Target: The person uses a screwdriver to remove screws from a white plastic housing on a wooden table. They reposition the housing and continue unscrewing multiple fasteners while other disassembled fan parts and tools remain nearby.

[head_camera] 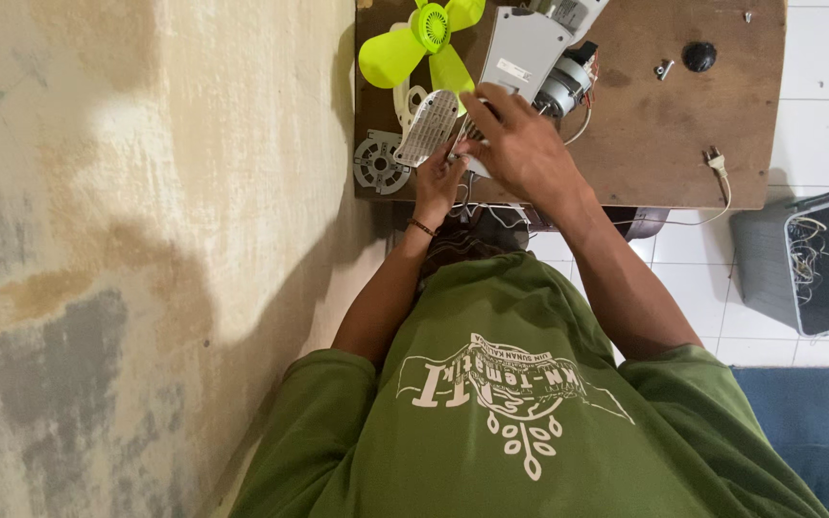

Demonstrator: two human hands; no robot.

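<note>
Your green shirt (530,422) with its white print filled the near edge of the view, and both forearms reached away from it to a brown wooden table (645,144). Your left hand (438,182), a thin band at its wrist, was closed with its fingertips on the near edge of a white vented cover (427,127) that lay tilted at the table's near left. Your right hand (520,144) lay just beside and partly over the left, fingers bent down onto a small part and thin wires. What it grasped was hidden under the palm, so I cannot tell whether it was clenched on anything.

Just beyond your right hand stood a grey fan housing (525,48), with the motor (563,86) touching its right side. A lime-green fan blade (424,38) sat to the left of the housing, at the far left of the table. A round metal plate with holes (376,163) rested at the near left corner, beside the vented cover.

Well to the right on the table were a black knob (698,56), a small bolt (664,69) near it, and a white plug (717,158) whose cable hung over the near edge. On the white tiled floor (827,105) at right sat a grey box holding loose wires (808,259), and nearer lay a blue mat (798,412). A stained wall (146,240) took up the left.
</note>
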